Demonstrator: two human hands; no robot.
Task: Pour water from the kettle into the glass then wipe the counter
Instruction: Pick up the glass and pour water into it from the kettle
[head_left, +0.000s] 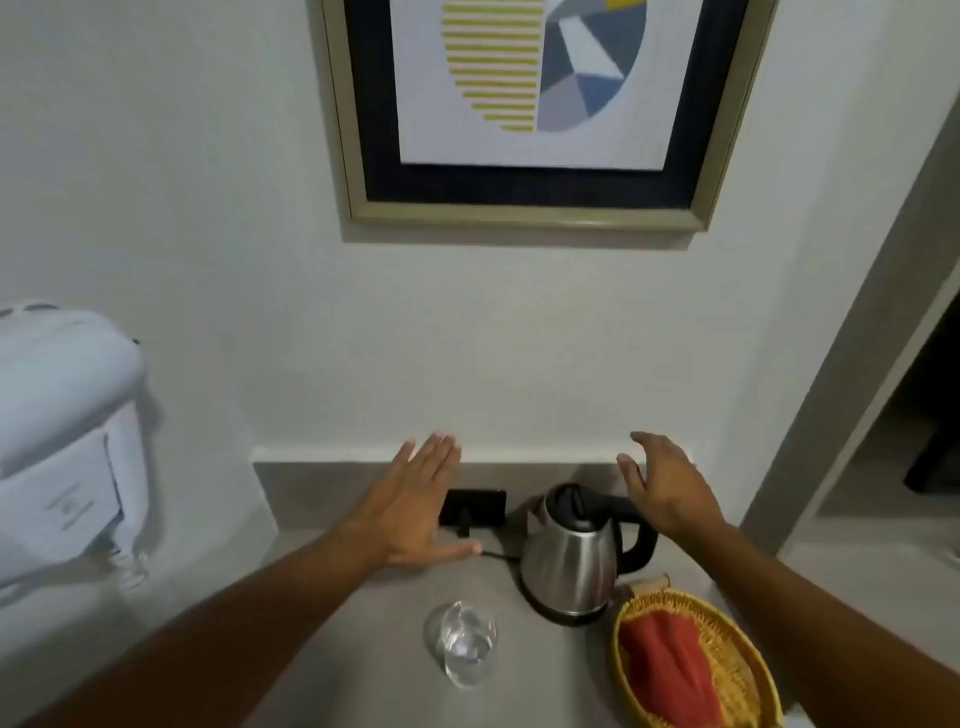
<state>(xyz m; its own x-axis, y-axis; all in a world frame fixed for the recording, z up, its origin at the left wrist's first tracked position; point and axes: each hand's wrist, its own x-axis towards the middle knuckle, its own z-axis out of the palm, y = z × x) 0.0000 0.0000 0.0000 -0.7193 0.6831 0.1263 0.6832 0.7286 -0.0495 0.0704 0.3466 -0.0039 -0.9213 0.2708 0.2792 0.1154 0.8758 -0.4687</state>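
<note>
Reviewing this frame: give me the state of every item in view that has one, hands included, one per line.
Stainless steel kettle with black handle: upright on its black base, lid shut, untouched.
Clear drinking glass: upright on the grey counter; water level unclear.
Red cloth: folded in the yellow woven basket.
Black power cord: attached to the kettle base.
Left hand: open, flat, empty.
Right hand: open, empty, above the kettle handle.

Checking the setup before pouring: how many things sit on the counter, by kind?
Kettle: 1
Glass: 1
Wicker basket: 1
Red cloth in the basket: 1
Black socket box: 1
Total: 5
</note>
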